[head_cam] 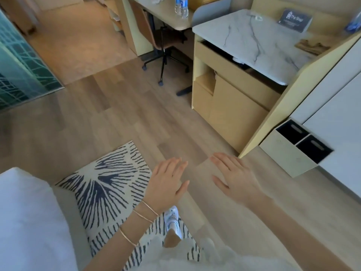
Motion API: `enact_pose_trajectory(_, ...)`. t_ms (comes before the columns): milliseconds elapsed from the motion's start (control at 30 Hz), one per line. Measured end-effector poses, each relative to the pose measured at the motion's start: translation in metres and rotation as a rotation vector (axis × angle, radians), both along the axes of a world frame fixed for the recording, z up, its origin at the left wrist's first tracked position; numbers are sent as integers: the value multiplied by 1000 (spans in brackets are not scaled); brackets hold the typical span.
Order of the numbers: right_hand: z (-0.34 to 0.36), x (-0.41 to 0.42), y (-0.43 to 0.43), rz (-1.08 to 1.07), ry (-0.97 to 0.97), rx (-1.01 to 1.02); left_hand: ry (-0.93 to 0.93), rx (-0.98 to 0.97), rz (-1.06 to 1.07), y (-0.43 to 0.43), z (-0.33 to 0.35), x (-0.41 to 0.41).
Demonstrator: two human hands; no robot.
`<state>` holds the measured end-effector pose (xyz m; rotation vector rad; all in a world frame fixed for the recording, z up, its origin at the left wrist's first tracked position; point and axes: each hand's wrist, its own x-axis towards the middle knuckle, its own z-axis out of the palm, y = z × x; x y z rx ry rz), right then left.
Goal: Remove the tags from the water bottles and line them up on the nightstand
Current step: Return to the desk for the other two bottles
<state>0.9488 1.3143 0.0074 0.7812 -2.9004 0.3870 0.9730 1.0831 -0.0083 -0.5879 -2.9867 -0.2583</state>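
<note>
Left hand (pixel 168 182) and right hand (pixel 236 178): flat, fingers straight, empty, low centre above the floor. Beyond, upper right: marble top (pixel 254 42), likely the nightstand. At the frame's right edge, what looks like a blurred bottle (pixel 354 22). Top centre, two bottles (pixel 181 6) on desk (pixel 164 15). Tags too small to tell. Seemingly nothing begun: stripping, gathering and lining up all left.

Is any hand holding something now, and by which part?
Nothing is held. The left hand and right hand are both open, fingers straight, above the floor.
</note>
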Motion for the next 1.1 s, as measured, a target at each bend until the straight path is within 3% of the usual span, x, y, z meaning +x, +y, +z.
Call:
enact_pose_trajectory(400, 29, -193, -99, -96, 36, -17, 137, 28, -50, -91, 39, -218)
enact_pose_trajectory(700, 6, -333, -109, -66, -20, -18, 99, 23, -19, -106, 5, -349)
enact_pose_trajectory(1100, 37, -582, -126, 27, -40, 58, 106, 41, 117, -120, 32, -564)
